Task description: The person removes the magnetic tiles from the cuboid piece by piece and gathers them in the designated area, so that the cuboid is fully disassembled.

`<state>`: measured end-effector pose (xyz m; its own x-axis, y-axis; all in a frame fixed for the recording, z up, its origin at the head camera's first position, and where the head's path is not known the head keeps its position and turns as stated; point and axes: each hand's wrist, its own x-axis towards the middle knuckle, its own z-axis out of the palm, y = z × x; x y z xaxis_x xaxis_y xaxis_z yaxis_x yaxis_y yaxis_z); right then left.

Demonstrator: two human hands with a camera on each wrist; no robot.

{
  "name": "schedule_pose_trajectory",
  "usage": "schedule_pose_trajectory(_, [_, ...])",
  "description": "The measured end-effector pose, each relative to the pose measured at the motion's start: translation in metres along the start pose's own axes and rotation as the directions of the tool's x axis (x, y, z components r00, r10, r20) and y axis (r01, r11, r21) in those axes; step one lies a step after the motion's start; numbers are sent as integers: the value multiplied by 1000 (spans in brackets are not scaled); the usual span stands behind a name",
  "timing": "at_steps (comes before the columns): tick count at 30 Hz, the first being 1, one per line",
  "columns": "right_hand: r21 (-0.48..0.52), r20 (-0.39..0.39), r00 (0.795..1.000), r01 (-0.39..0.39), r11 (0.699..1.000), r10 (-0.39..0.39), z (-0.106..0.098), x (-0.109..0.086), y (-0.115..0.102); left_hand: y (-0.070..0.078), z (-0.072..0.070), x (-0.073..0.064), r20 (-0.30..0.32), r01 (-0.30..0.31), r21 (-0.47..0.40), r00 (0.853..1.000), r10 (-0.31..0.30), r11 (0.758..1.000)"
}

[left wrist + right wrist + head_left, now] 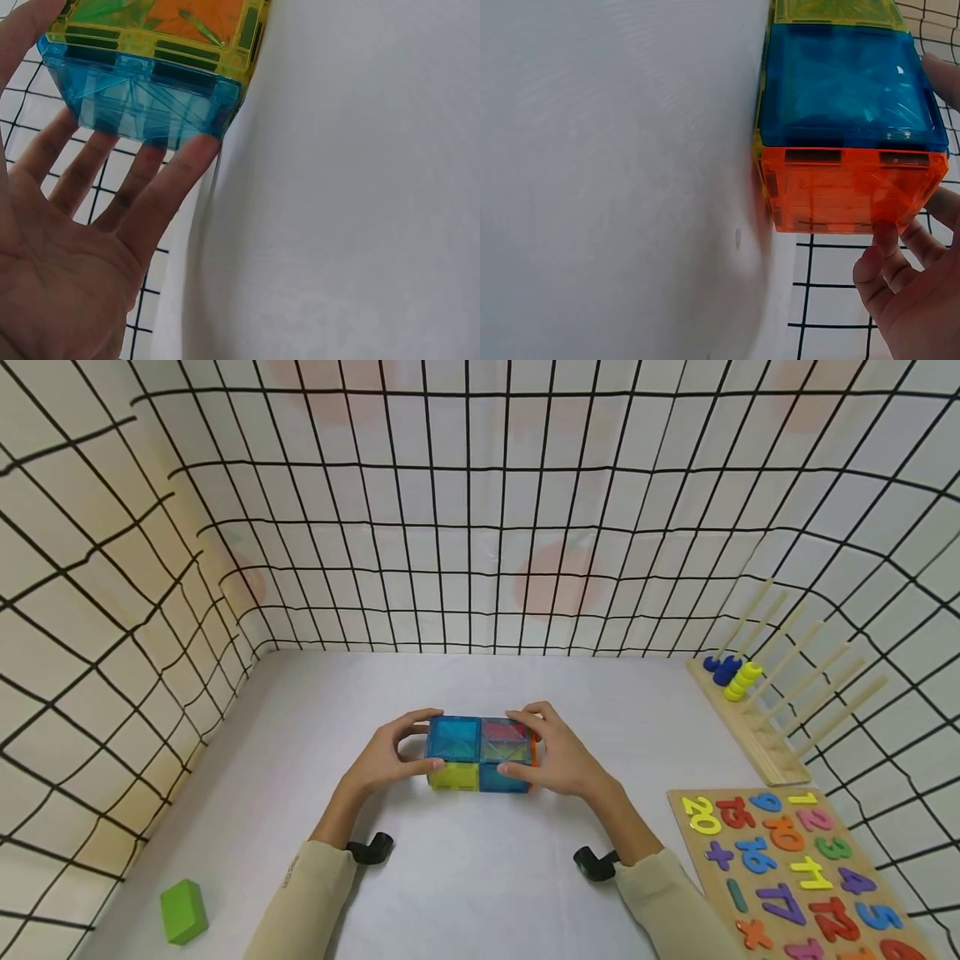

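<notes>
A box built of translucent magnetic tiles [456, 739], two cubes long, sits on the white cloth in the middle of the head view. Its top tiles are blue on the left and reddish and greyish on the right; the front has a yellow tile [454, 777] and a blue one. My left hand [382, 756] holds the left end, thumb at the front edge, fingers behind. At the opposite end my right hand [566, 758] grips likewise, thumb on the front blue tile. The right wrist view shows an orange end tile [832, 191], the left wrist view a blue end tile [142, 101].
At the lower left lies a green block [183, 912]. On the right stand a wooden peg rack [772, 752] with blue and yellow beads and a number puzzle board [682, 827]. Black wire mesh [468, 527] surrounds the table's back and sides.
</notes>
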<state>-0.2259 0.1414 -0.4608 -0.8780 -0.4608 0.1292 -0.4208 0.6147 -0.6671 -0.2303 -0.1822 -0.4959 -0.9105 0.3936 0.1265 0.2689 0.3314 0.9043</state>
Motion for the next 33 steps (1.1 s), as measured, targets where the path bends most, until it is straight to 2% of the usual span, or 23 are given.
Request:
schedule_pose_trajectory(10, [26, 26, 1000, 7, 1000, -8, -1, 9, 1, 1, 2, 3, -10, 17, -11, 1000, -17, 1000])
schedule_pose_trajectory(21, [60, 12, 1000, 26, 998, -27, -1, 12, 3, 0, 2, 3, -18, 22, -7, 1000, -22, 1000])
schedule_pose_trajectory(33, [138, -28, 1000, 3, 990, 1, 0, 12, 4, -3, 3, 3, -17, 21, -6, 1000, -21, 1000])
